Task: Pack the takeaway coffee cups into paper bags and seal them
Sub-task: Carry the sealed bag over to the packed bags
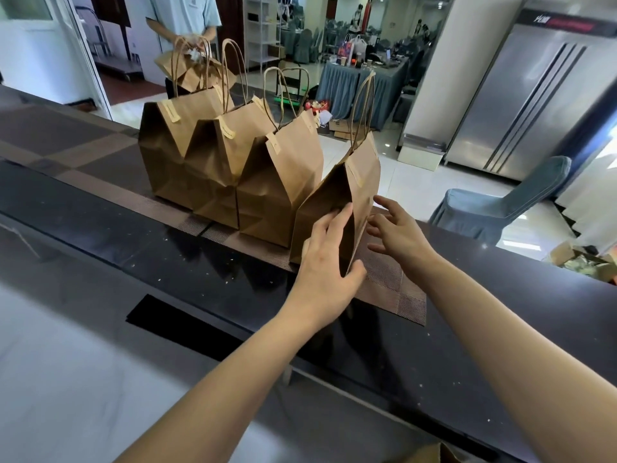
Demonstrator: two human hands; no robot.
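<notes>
Kraft paper everywhere — three sealed bags stood in a touching row on a brown woven mat (394, 295) along the dark speckled counter (167, 242). Leftmost bag (167, 155), middle bag (217, 168) and third bag (283, 182) all upright, tops folded over, each with a pale sticker strip across the fold, twisted paper handles sticking up.

Fourth bag (337, 208) sat just right of the third, on the mat's near end, tilted — top leaning away to the right. Its top was folded and taped too. Cups not visible; bag contents hidden.

Left hand (325, 262) gripped the fourth bag's near edge: fingers laid on the left face, thumb wrapped round the lower corner. Right hand (397, 232) hovered just beside the bag's right face, fingers spread and relaxed, holding nothing — couldn't tell whether the fingertips touched the paper.

Behind the counter, another person (187, 18) held a further paper bag by its handles. Far right: steel fridge (541, 105), blue-covered chair (500, 202) on the tiled floor.
</notes>
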